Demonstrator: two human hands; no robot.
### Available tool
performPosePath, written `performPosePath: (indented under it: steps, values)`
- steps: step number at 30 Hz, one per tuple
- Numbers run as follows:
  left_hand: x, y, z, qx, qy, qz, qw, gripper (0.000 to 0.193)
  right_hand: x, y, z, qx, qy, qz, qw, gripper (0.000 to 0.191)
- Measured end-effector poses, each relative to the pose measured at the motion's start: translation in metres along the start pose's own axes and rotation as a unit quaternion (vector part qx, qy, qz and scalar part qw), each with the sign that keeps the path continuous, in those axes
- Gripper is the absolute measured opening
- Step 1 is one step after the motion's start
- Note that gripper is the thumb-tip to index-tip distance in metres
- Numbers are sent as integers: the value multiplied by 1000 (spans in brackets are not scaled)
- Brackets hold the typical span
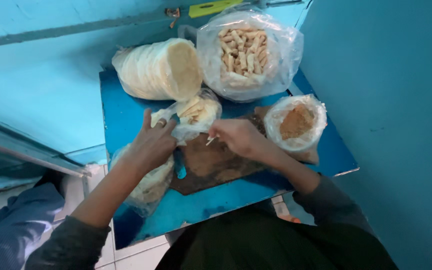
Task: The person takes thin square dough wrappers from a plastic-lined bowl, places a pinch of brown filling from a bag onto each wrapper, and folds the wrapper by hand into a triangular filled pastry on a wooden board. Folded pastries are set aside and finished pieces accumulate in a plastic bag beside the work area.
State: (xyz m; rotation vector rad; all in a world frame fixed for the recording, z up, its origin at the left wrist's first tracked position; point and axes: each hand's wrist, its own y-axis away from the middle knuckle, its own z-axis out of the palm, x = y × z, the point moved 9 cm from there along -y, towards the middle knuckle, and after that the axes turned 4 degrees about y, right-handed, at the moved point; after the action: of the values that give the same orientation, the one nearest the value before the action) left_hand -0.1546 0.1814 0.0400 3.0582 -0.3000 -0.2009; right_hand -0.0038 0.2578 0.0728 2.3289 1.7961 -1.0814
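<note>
My left hand (152, 142) grips the edge of a small clear plastic bag (196, 116) holding pale wedge-shaped pastry pieces. My right hand (238, 137) touches the same bag from the right and pinches a thin pale stick-like piece (210, 141) between its fingers. Both hands hover over a dark brown wooden board (216, 165) lying on a blue table (126, 115). A teal knife handle (180, 167) shows on the board just under my left hand.
A bagged stack of round flat wrappers (158, 70) lies at the back left. A large clear bag of rolled pastries (248, 52) stands behind, a bag of brown crumbly filling (296, 122) at the right. Another bag (151, 187) lies under my left forearm. Blue walls close in around.
</note>
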Motion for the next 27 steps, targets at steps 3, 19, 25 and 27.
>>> performPosePath:
  steps: [3,19,25,27]
  values:
    - [10,5,-25,41,69,28,996,15,22,3,-2,-26,-326,178,928,13]
    - [47,74,-66,176,745,-11,644,2,9,64,6,28,-588,273,761,17]
    - [86,88,-14,72,768,-193,606,12,18,87,7,122,-531,246,802,17]
    - [99,91,-19,117,793,-154,578,21,24,104,10,143,-538,274,785,19]
